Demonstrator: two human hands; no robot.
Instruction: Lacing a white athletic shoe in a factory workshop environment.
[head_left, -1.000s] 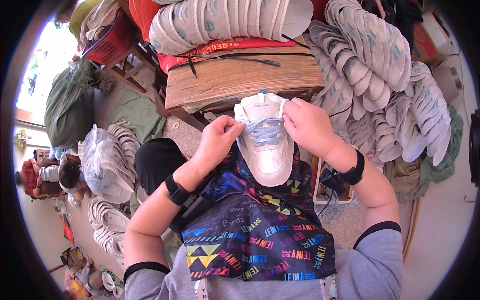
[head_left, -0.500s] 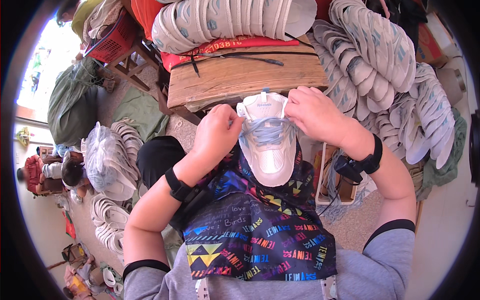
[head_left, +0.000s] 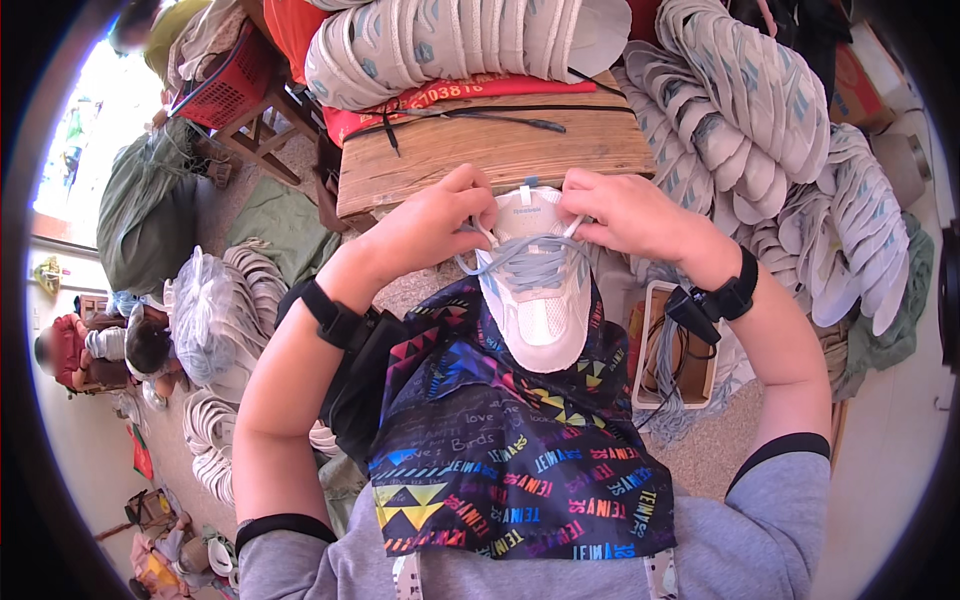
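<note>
A white shoe upper (head_left: 545,335) with a mesh toe rests against my lap, toe toward me, its tongue (head_left: 530,205) upright at the far end. Blue-grey laces (head_left: 532,262) criss-cross its middle, and a loose loop sticks out on the left side. My left hand (head_left: 440,222) pinches the upper's left edge beside the tongue, thumb and fingers closed. On the opposite side, my right hand (head_left: 625,215) pinches the right edge the same way. Whether either hand also has a lace end in its fingers is hidden.
Beyond the upper stands a wooden bench (head_left: 490,140) bearing a row of stacked uppers (head_left: 450,45) and a black cord. More uppers (head_left: 745,100) pile up at right. A bin (head_left: 672,345) of laces sits by my right arm. Bagged uppers (head_left: 215,325) lie left, with other people beyond.
My left hand has shifted its grip, rising slightly away from me, its forearm swinging left. The right hand has moved slightly nearer to me. A lace loop now stands out at the left.
</note>
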